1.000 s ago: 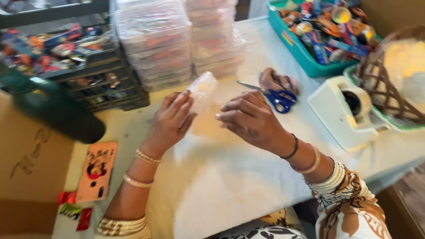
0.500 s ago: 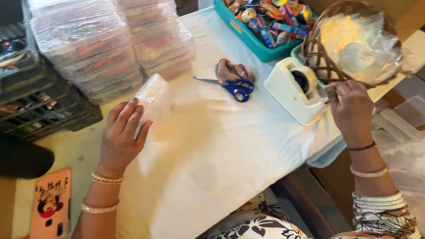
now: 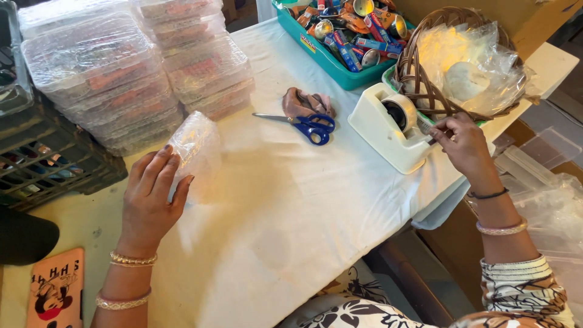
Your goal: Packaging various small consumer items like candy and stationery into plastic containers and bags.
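Note:
My left hand (image 3: pixel 152 197) holds a small clear plastic packet (image 3: pixel 195 146) upright on the white tablecloth, just in front of stacked clear plastic boxes (image 3: pixel 130 67). My right hand (image 3: pixel 464 143) is at the front of a white tape dispenser (image 3: pixel 388 130), its fingertips pinching the end of the tape by the cutter. Blue-handled scissors (image 3: pixel 303 124) lie between the two hands, beside a crumpled pinkish cloth (image 3: pixel 303 102).
A teal tray (image 3: pixel 328 58) of wrapped sweets and a wicker basket (image 3: pixel 428 67) with plastic bags stand at the back right. A dark crate (image 3: pixel 42 164) sits at the left, a pink phone case (image 3: pixel 54 294) at the bottom left. The table edge falls away at right.
My right hand left the packet and reached right to the tape dispenser, where it now pinches the tape end. My left hand still holds the packet.

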